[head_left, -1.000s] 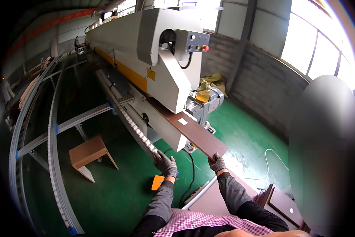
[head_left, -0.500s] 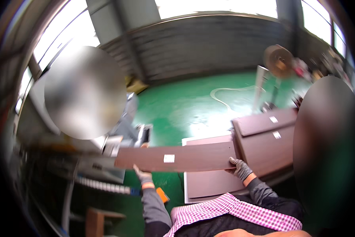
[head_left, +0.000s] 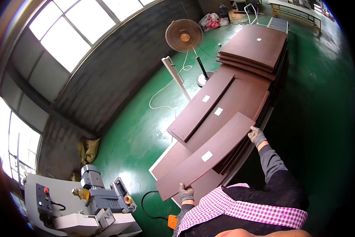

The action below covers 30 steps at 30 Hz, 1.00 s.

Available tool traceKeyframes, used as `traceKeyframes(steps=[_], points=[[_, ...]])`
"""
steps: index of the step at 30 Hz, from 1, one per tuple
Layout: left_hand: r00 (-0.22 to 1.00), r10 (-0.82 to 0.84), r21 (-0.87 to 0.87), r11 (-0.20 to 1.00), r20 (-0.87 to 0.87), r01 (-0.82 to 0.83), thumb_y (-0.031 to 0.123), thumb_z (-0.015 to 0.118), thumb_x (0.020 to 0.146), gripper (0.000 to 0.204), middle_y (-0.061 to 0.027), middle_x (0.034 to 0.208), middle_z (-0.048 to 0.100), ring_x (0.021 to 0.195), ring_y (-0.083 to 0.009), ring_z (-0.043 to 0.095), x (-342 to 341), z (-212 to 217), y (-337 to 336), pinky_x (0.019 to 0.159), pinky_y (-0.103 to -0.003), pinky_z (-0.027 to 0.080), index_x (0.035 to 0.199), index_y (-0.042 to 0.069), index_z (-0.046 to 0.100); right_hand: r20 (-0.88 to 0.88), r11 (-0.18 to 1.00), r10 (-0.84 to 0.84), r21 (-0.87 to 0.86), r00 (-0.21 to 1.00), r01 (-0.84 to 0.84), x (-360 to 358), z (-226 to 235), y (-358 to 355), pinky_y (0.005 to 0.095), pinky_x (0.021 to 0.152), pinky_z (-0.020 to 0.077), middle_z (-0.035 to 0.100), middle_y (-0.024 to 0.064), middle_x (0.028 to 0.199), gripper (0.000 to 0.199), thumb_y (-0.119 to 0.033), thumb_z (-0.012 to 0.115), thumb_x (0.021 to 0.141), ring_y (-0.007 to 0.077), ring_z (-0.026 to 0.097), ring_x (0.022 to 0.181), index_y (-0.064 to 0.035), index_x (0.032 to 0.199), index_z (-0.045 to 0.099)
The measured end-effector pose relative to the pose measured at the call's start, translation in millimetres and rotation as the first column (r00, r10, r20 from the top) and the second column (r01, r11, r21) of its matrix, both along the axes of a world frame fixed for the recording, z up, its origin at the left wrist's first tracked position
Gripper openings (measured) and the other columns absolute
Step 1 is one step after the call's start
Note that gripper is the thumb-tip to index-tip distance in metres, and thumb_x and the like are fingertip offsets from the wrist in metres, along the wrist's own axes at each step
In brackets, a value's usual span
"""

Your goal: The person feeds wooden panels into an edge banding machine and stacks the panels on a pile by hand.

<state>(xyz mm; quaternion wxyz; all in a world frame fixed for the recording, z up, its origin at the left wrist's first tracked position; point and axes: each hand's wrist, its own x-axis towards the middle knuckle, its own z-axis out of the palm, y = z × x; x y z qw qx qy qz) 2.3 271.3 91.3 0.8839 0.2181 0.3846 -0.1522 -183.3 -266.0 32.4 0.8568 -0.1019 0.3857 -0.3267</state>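
A long dark brown wooden board (head_left: 221,149) with a white label on its face is held between my two hands, slanting from lower left to upper right. My left hand (head_left: 186,193), in a grey glove, grips the near edge close to its left end, thumb on top. At the right end, my gloved right hand (head_left: 257,137) is closed on the corner. Beneath and beyond it lie stacked brown panels; the top wide panel (head_left: 240,96) has a label. A narrower labelled board (head_left: 203,103) rests along that panel's left side.
Farther along stands a taller pile of brown panels (head_left: 252,45). A standing fan (head_left: 184,36) and a white post (head_left: 176,77) are left of the stacks. At lower left is a grey machine with a motor (head_left: 92,177) and a control box (head_left: 45,201). An orange pedal-like box (head_left: 172,221) sits on the floor.
My view has swung to the right, from the machine side toward the stacks. The board has turned with my hands from nearly level to slanting and now lies over the stacked panels, still gripped at both ends.
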Motion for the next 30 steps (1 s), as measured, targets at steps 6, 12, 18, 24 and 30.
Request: traceKeyframes(steps=[6,12,18,24,30], points=[[0.802,-0.586,0.048,0.803,-0.113,0.594,0.010,0.060,0.093,0.023,-0.0119,0.110,0.065,0.097,-0.0292,0.064,-61,29,-110,0.087,-0.045,0.055,0.114,0.003,0.057,-0.324,0.801,0.096,-0.536,0.941,-0.266,30,84,3,0.0440,0.116,0.0175,0.022,0.0165,0.156,0.072,-0.020,0.065,0.087,0.0321,0.018,0.145,-0.0137,0.149,0.028],[0.452,-0.892,0.782,0.269,-0.018,0.562,0.007,0.058,0.092,0.019,-0.0083,0.081,0.067,0.065,-0.0158,0.065,-60,51,-111,0.062,-0.031,0.057,0.110,0.004,0.061,-0.935,-0.091,-0.320,-0.128,0.150,-0.988,74,107,32,0.0495,0.117,0.0102,0.016,0.0170,0.157,0.079,-0.058,0.057,0.084,0.0390,0.013,0.145,-0.0240,0.150,0.029],[0.562,-0.776,0.813,0.114,-0.285,0.570,0.012,0.058,0.093,0.019,-0.0074,0.077,0.065,0.057,-0.0150,0.060,-49,40,-62,0.051,-0.029,0.052,0.109,0.003,0.060,-0.932,-0.139,-0.356,-0.016,0.065,-0.990,86,125,39,0.0583,0.114,0.0014,0.007,0.0138,0.160,0.090,-0.072,0.055,0.076,0.0410,-0.001,0.145,-0.0327,0.151,0.023],[0.625,-0.689,0.607,0.331,-0.368,0.722,0.018,0.059,0.094,0.025,-0.0090,0.090,0.065,0.069,-0.0186,0.063,-103,22,9,0.057,-0.032,0.054,0.114,0.004,0.057,-0.823,-0.230,-0.483,-0.210,0.298,-0.950,91,128,48,0.0524,0.104,0.0317,0.031,0.0201,0.143,0.086,-0.056,0.077,0.065,0.0424,0.028,0.131,-0.0263,0.137,0.041],[0.685,-0.546,0.638,0.317,-0.483,0.702,0.026,0.055,0.095,0.025,-0.0064,0.087,0.062,0.067,-0.0195,0.059,-130,-27,97,0.054,-0.035,0.050,0.113,0.009,0.059,-0.826,-0.187,-0.564,0.113,0.013,-0.976,87,108,33,0.0562,0.107,0.0283,0.021,0.0229,0.153,0.090,-0.059,0.066,0.078,0.0428,0.024,0.138,-0.0287,0.150,0.021]])
